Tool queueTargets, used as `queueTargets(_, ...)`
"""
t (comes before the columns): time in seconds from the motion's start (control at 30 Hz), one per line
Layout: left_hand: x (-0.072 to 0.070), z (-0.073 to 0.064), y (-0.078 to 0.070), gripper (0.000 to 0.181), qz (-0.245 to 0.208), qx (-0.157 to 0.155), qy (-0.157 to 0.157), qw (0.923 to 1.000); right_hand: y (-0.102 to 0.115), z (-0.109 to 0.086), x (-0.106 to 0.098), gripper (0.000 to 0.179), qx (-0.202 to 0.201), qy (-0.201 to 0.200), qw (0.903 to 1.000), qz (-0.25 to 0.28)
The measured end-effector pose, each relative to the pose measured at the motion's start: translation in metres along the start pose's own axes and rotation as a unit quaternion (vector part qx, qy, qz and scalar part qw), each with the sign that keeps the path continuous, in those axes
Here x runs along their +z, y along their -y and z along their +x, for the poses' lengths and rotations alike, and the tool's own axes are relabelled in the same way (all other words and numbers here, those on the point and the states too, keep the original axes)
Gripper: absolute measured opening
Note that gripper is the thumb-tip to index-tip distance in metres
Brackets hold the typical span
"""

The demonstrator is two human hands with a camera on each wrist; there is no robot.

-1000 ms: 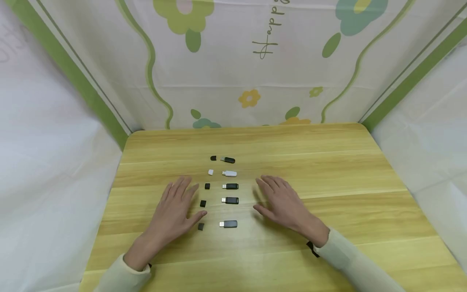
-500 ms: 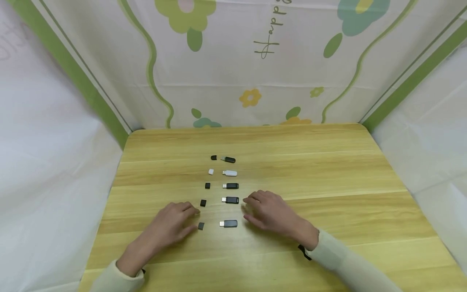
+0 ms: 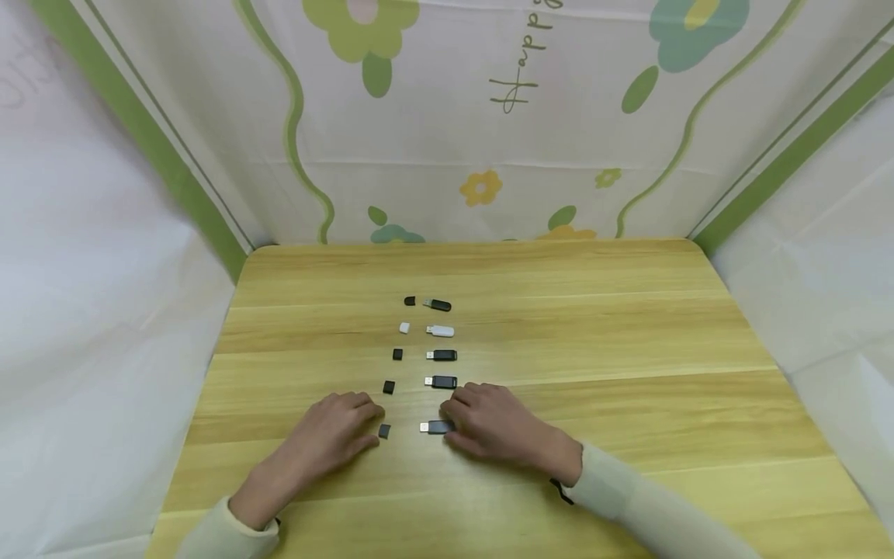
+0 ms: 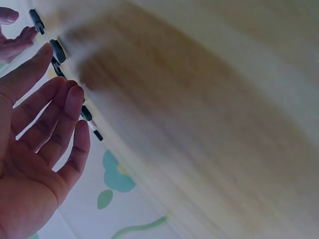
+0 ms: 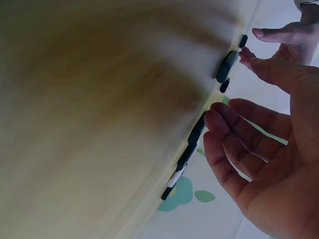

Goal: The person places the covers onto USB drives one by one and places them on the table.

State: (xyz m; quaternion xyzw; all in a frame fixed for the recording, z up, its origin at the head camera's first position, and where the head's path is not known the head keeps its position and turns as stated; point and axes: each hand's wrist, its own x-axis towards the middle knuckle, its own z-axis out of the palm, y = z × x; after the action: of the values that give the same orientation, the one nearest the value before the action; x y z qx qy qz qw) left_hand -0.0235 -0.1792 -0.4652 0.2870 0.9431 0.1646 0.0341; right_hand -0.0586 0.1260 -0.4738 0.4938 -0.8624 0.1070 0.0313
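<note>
Five rows ran from near to far on the light yellow wood-grain tabletop (image 3: pixel 594 310), each with a loose cap at left and a bare-plugged stick at right. Nearest lay the small dark grey square cap (image 3: pixel 385 432) and the dark grey flat rectangular USB stick (image 3: pixel 437 427); beyond them came a black square cap (image 3: pixel 389 387) with a black rectangular USB stick (image 3: pixel 441 382), another black square cap (image 3: pixel 398 355) with another black rectangular USB stick (image 3: pixel 442 355), a white rounded cap (image 3: pixel 404 328) with a white slim USB stick (image 3: pixel 441 331), and farthest a black rounded cap (image 3: pixel 410 301) with a black rounded USB stick (image 3: pixel 438 305). No cap sat on a stick, so the work looked barely begun, all five pairs apart and none lifted. The left hand (image 3: pixel 334 436) had its thumb and fingers parted, just left of the nearest cap. The right hand (image 3: pixel 492 423), also parted and loosely bent, partly hid the right end of the nearest stick; whether it touched could not be told. One second earlier both hands had been spread wide, reaching farther across the table, the right well clear of the sticks; since then they had drawn to the near row, while the pieces kept their places.
</note>
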Motion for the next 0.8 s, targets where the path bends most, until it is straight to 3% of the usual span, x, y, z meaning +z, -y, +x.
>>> queueTargets(0.23,0.002,0.003,-0.003,0.031,-0.006,-0.013,0.012,0.9998,0.005,0.006,0.000,0.032,0.011,0.029,0.9995,0.004)
queueTargets(0.8,0.007,0.007,-0.007,0.019,-0.008,0.008,-0.007,0.9999,0.014,0.017,0.006,0.026,0.016,0.046,0.9987,-0.017)
